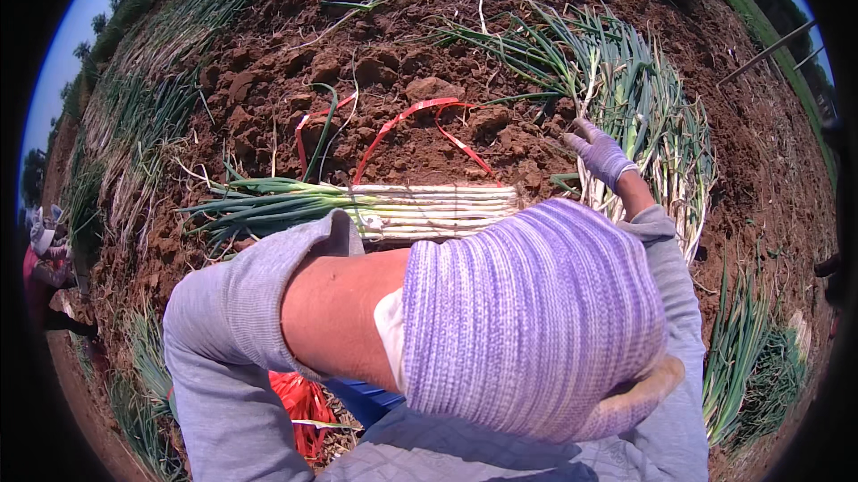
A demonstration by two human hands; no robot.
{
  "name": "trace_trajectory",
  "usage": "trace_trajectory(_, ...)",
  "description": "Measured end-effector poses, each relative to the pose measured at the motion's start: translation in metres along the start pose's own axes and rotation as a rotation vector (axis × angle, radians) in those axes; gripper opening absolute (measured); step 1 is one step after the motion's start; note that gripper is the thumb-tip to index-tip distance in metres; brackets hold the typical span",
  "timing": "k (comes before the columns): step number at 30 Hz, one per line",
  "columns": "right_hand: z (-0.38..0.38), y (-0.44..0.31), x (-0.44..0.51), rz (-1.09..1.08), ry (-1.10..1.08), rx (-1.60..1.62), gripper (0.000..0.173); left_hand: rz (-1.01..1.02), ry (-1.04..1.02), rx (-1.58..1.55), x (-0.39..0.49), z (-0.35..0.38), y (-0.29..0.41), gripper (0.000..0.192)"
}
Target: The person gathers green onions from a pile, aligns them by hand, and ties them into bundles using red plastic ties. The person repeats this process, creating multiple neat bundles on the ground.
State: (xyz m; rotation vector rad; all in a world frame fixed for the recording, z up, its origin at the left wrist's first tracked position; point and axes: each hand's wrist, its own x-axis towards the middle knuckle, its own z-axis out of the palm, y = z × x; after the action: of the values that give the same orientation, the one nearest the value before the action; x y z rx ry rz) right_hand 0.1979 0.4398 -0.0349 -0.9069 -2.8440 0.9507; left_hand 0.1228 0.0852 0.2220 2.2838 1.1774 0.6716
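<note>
My left hand (536, 321), in a purple-and-white knitted glove, is close to the camera and spans the middle of the view. Its back faces me and its fingertips are hidden, so any grip is out of sight. My right hand (603, 153), gloved alike, reaches to the near left side of a large heap of green onions (637, 86). Its fingers meet the stalks there; whether they grip one is unclear. Beyond my left forearm lies a neat row of green onions (436, 204), white stems to the right and green leaves to the left. A red plastic strip (395, 123) loops out from behind it.
Cloddy brown soil (288, 79) surrounds the onions. Red plastic strips (301, 408) hang in a bunch below my left arm. More onions lie at left (147, 106) and lower right (744, 361). A person (50, 274) bends at far left. A pole (764, 53) slants at upper right.
</note>
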Motion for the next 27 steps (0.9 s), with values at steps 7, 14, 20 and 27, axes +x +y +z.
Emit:
trace_trajectory(7,-0.118,0.116,-0.054,0.137,1.032,0.943,0.048,0.181,-0.063,-0.097,0.015,0.02,0.053,0.033)
trace_trajectory(14,-0.053,0.202,-0.093,0.462,1.176,0.993,0.048,0.195,0.035,-0.325,0.004,0.038,0.023,0.029)
trace_trajectory(20,0.031,0.222,-0.06,0.868,0.377,0.537,0.064,-0.798,0.544,-0.117,-0.076,0.057,-0.051,0.032)
trace_trajectory(27,0.068,0.202,-0.036,0.915,0.06,0.027,0.062,-1.237,0.537,-0.166,-0.178,0.105,-0.129,0.047)
